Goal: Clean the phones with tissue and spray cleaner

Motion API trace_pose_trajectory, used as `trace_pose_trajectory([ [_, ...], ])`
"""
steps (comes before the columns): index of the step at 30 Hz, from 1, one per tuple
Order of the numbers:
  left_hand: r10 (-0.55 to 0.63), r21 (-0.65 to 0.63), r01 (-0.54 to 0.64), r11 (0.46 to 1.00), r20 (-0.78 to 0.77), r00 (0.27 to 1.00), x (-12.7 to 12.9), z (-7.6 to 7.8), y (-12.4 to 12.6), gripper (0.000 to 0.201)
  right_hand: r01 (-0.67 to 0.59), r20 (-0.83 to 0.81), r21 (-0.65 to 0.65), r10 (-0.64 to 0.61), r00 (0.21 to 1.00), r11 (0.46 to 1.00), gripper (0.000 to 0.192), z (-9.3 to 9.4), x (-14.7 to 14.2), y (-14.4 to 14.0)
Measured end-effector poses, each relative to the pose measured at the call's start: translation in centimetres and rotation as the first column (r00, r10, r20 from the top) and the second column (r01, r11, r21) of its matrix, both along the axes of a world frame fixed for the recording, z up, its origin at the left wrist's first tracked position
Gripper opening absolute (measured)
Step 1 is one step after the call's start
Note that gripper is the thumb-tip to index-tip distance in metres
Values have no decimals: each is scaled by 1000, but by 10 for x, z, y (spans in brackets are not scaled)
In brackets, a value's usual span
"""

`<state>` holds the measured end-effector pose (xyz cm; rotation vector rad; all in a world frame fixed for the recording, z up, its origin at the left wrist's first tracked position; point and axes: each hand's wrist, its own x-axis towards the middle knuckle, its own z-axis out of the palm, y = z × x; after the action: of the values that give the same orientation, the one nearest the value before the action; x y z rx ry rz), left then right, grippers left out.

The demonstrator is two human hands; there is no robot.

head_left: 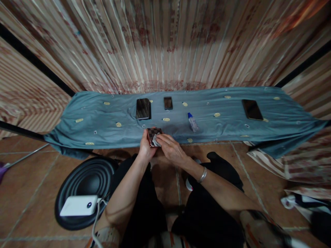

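My left hand [146,146] is closed around the edge of a small checkered brown case [152,132], flat and rectangular, with a shiny lower edge. It is held tilted over the front edge of the cloth-covered table. With closed fingers, my right hand [170,148] presses a crumpled white wipe [156,139] against the case's face. Beyond my hands, a dark phone [143,109] lies on the blue cloth. A small dark square object [168,102] sits to the right of it. Further right, a clear bottle with a blue cap [192,122] lies on its side.
A black phone [252,109] lies toward the right end of the blue patterned cloth [124,137]. At lower left, a white power bank [78,205] with a cable rests on a round black stool [85,172]. Striped curtains [160,55] hang behind; dark poles flank the table.
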<state>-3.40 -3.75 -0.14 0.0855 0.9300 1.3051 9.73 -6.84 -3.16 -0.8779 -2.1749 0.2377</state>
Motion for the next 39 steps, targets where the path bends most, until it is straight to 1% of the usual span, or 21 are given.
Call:
trace_pose_trajectory([
  [6, 9, 19, -9, 1000, -18, 1000, -2, 2, 0, 45, 23, 23, -35, -22, 1000, 999, 44, -4, 11, 3],
  [11, 25, 11, -24, 1000, -16, 1000, -1, 7, 0, 46, 42, 25, -38, -41, 999, 998, 42, -7, 19, 5],
  [14, 16, 10, -15, 1000, -29, 999, 2, 10, -1, 49, 49, 6, -17, -49, 999, 999, 41, -7, 18, 4],
  [18, -5, 23, 6, 1000, -40, 999, 4, 11, -4, 55, -1, -7, 13, 1, 1000, 1000, 41, -7, 10, -2],
  [22, -40, 19, 41, 999, -48, 998, 4, 6, -5, 58, -46, 0, 4, 46, 999, 999, 47, -4, 2, -6],
  [25, -37, 41, 40, 998, -70, 997, 4, 0, -5, 58, -53, 14, 36, 52, 999, 998, 48, -1, -1, -7],
  [31, -34, 110, 46, 993, -111, 993, 11, -12, -9, 49, -54, 53, 57, 51, 997, 997, 49, 3, -2, 0],
  [35, -2, 148, 22, 989, -137, 991, 21, -17, -11, 44, -2, 55, 61, -2, 998, 998, 46, 8, -1, 12],
  [39, -47, 177, 74, 981, -153, 987, 25, -18, -12, 40, 44, 46, 29, -45, 998, 999, 41, 17, 0, 21],
])
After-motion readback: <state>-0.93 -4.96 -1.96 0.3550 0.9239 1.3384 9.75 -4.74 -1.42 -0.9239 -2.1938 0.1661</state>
